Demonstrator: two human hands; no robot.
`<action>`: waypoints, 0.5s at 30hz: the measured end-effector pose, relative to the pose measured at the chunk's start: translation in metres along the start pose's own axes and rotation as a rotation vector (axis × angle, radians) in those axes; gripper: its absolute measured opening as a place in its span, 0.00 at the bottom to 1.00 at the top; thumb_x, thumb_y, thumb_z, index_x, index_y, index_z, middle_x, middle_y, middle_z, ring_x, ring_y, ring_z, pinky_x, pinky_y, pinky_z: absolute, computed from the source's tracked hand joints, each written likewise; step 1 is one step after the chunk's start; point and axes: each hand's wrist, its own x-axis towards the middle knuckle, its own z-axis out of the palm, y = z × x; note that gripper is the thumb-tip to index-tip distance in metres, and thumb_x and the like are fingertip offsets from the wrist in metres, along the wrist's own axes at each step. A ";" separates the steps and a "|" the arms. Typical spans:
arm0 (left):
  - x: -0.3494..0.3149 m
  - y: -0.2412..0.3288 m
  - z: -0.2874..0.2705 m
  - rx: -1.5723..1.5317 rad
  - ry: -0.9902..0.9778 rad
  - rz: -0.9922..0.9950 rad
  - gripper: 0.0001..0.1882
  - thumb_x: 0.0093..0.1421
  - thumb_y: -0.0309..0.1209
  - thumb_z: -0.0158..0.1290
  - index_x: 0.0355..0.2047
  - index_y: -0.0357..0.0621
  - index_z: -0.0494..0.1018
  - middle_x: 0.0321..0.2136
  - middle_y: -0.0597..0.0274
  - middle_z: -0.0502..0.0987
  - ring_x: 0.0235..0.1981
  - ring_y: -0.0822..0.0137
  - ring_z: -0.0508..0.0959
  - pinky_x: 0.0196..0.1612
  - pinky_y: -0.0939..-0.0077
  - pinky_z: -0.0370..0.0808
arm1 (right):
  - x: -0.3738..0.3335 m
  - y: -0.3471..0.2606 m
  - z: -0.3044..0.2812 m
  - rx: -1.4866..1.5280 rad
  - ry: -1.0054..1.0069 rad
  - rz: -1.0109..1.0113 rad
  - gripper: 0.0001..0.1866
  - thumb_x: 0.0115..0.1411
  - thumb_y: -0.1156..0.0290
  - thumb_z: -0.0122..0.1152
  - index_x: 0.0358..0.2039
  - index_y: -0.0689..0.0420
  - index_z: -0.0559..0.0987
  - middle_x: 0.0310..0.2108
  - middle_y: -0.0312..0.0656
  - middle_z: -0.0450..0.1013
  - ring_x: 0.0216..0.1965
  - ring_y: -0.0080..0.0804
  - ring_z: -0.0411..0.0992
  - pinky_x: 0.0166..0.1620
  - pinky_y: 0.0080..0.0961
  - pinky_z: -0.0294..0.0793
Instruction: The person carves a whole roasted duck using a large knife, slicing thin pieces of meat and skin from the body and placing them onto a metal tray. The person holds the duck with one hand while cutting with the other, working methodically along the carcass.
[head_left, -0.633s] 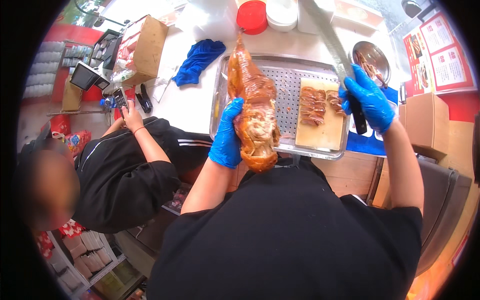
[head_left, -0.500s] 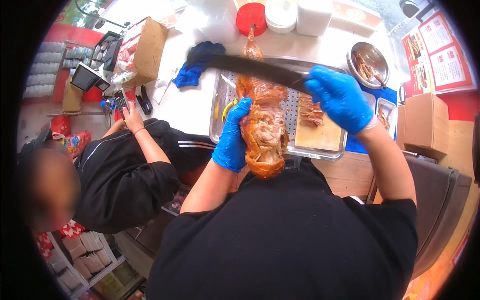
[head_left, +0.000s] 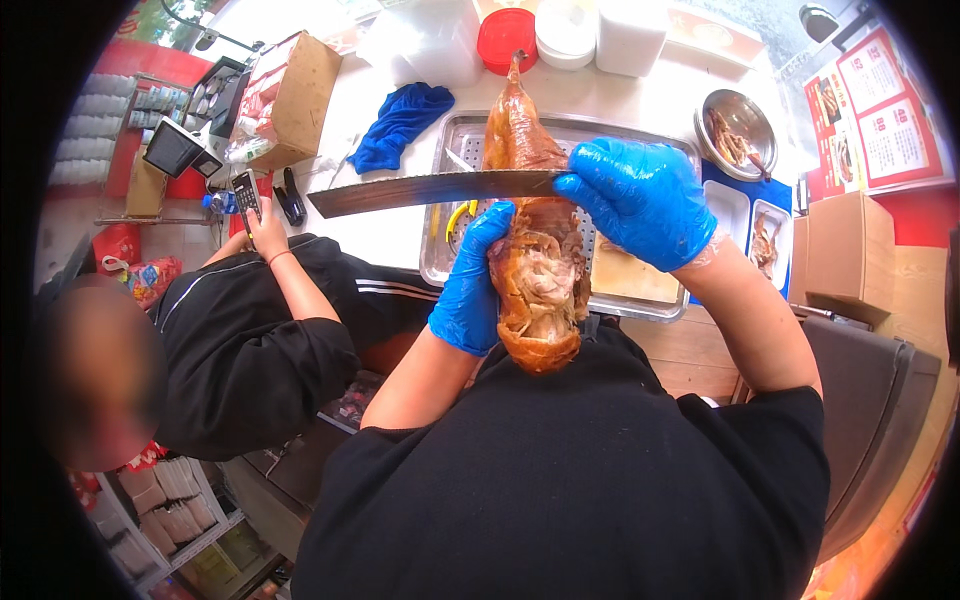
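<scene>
A roast duck (head_left: 541, 285), browned and glossy, is held lengthwise above a steel tray (head_left: 432, 230), its thin neck end pointing away from me. Pale meat shows where its skin is cut open at the near part. My left hand (head_left: 468, 285), in a blue glove, is closed on the duck's left side. In my right hand (head_left: 640, 200), also gloved, I grip a long knife (head_left: 430, 192). Its blade lies nearly level across the duck's middle, tip to the left, just above my left fingers. The handle is hidden in my fist. Whether the edge touches the skin I cannot tell.
A cutting board (head_left: 632, 272) lies in the tray beside yellow-handled scissors (head_left: 457, 220). A steel bowl (head_left: 737, 130) and white dish (head_left: 768, 240) hold meat pieces at right. A blue cloth (head_left: 400, 125) lies at left. A co-worker holding a phone (head_left: 246, 196) sits close on my left.
The knife has swung from slanting down to the right to nearly level across the duck. My right hand has moved left, and the duck has shifted slightly toward me.
</scene>
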 end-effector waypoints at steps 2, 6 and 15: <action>-0.001 -0.001 -0.001 0.000 0.002 0.003 0.33 0.62 0.52 0.50 0.61 0.47 0.61 0.55 0.49 0.70 0.53 0.54 0.74 0.54 0.55 0.76 | 0.002 -0.001 -0.001 -0.034 0.000 -0.026 0.08 0.61 0.62 0.61 0.32 0.52 0.78 0.24 0.43 0.74 0.24 0.41 0.75 0.25 0.30 0.74; -0.002 0.000 0.000 0.028 0.011 0.003 0.34 0.62 0.54 0.50 0.62 0.47 0.61 0.55 0.50 0.70 0.53 0.54 0.74 0.54 0.55 0.76 | 0.000 -0.001 0.002 -0.041 -0.006 -0.026 0.08 0.60 0.62 0.61 0.33 0.52 0.78 0.26 0.43 0.76 0.24 0.40 0.76 0.25 0.29 0.75; 0.000 -0.003 -0.006 -0.014 -0.035 0.022 0.36 0.61 0.56 0.50 0.62 0.49 0.61 0.55 0.51 0.69 0.53 0.55 0.74 0.55 0.56 0.76 | -0.007 0.004 0.009 -0.052 -0.015 -0.022 0.08 0.59 0.62 0.62 0.32 0.52 0.78 0.26 0.42 0.75 0.24 0.42 0.76 0.25 0.31 0.75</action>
